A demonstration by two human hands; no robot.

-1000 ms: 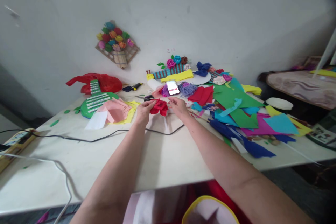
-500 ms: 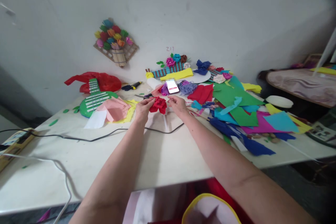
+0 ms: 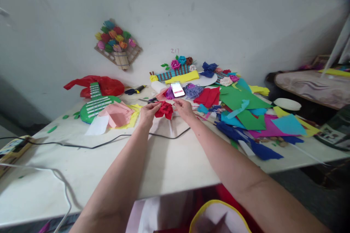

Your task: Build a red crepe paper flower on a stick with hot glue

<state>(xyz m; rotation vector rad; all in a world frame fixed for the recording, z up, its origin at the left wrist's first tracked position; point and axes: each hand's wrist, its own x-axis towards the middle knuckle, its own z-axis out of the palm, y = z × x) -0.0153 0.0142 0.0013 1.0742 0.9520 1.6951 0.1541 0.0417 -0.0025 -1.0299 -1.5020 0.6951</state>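
Note:
A red paper flower (image 3: 164, 110) with ruffled petals is held above the table between my two hands. My left hand (image 3: 149, 112) is closed, its thumb and fingers pinching the flower's left edge. On the other side, my right hand (image 3: 183, 108) is closed in a pinch just off the flower's right edge. What lies between those fingertips is too small to make out. Behind the hands, a pair of scissors (image 3: 152, 100) lies on the table. A phone (image 3: 177, 90) with a lit screen rests a little farther back.
Coloured paper sheets (image 3: 242, 96) cover the table's right side. To the left are a green guitar-shaped craft (image 3: 95, 105), folded pink paper (image 3: 117, 114) and a red plastic bag (image 3: 109, 84). A black cable (image 3: 93, 147) crosses the table; a power strip (image 3: 13, 149) sits at far left.
The whole view has shifted slightly, with things sitting a little farther left. Both hands keep nearly the same pose, and the red paper flower stays in my left hand.

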